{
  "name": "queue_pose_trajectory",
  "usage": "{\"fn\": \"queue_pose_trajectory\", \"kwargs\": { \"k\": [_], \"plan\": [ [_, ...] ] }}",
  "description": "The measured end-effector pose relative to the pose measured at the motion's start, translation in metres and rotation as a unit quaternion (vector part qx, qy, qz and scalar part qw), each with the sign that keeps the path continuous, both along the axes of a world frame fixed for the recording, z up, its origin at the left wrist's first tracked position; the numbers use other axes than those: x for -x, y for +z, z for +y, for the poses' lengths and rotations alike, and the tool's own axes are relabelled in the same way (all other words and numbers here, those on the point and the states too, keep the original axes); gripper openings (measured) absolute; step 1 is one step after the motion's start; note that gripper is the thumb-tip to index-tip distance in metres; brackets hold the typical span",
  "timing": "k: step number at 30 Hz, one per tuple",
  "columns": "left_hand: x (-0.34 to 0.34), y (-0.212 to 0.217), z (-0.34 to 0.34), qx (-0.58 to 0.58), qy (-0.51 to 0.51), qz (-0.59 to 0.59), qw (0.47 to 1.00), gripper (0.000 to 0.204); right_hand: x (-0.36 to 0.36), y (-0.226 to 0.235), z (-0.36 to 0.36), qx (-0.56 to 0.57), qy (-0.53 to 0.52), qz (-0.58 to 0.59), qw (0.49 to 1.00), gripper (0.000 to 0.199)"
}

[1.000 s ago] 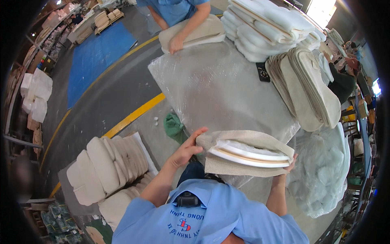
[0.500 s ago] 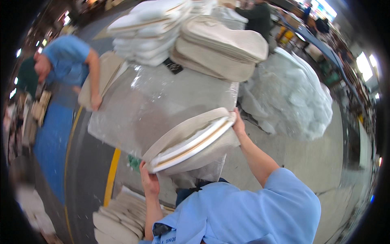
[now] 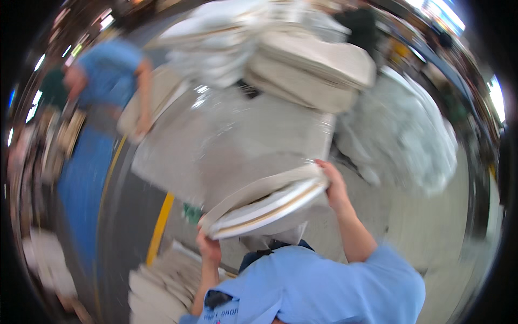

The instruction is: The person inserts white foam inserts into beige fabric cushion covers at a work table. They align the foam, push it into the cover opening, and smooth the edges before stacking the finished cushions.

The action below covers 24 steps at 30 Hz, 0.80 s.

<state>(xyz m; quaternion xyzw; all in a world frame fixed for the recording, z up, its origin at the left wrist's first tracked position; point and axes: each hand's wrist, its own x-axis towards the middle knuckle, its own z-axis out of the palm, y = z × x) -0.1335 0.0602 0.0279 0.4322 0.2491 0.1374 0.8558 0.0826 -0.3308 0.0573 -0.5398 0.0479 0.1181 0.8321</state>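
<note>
Between my hands is a beige fabric cushion piece (image 3: 264, 181), curved like a shallow bowl, with white padded layers and a tan stripe showing along its near edge. My left hand (image 3: 209, 245) grips its left end, thumb on top. The right end is in my right hand (image 3: 335, 186), its fingers wrapped over the corner. Both hands are closed on the piece, which is held just above the near edge of a work table (image 3: 232, 137) covered in clear plastic. Motion blurs the picture, and the underside of the piece is hidden.
White padded pieces (image 3: 208, 51) and beige pads (image 3: 307, 67) are stacked at the table's far side. A large clear plastic bag (image 3: 399, 135) bulges at the right. More beige pieces (image 3: 162, 286) lie at my lower left. A co-worker in blue (image 3: 110, 70) leans in at the left.
The cushion piece has come slightly nearer my body and tilted, still between both hands. The whole view has shifted, so surroundings sit farther right and lower.
</note>
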Motion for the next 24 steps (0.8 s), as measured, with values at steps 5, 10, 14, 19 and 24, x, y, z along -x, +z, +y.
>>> {"fn": "queue_pose_trajectory", "kwargs": {
  "k": [5,10,14,19,24],
  "plan": [
    [-0.005,0.0,-0.018,-0.164,-0.092,-0.029,0.982,0.06,0.01,-0.011,-0.042,-0.05,0.006,0.048,0.998,0.057],
    [0.022,-0.012,-0.047,-0.209,-0.032,0.028,0.977,0.065,0.019,0.014,-0.035,-0.001,0.14,0.215,0.967,0.058],
    [0.07,-0.035,-0.078,0.049,0.089,0.018,0.995,0.073,0.054,0.015,0.022,0.074,0.258,0.23,0.935,0.057],
    [0.159,-0.057,-0.083,0.094,-0.034,0.1,0.99,0.086,0.107,0.017,0.071,0.135,0.365,0.218,0.895,0.057],
    [0.286,-0.054,-0.07,0.085,0.144,0.149,0.975,0.093,0.166,0.021,0.1,0.182,0.451,0.195,0.852,0.056]
  ]
}}
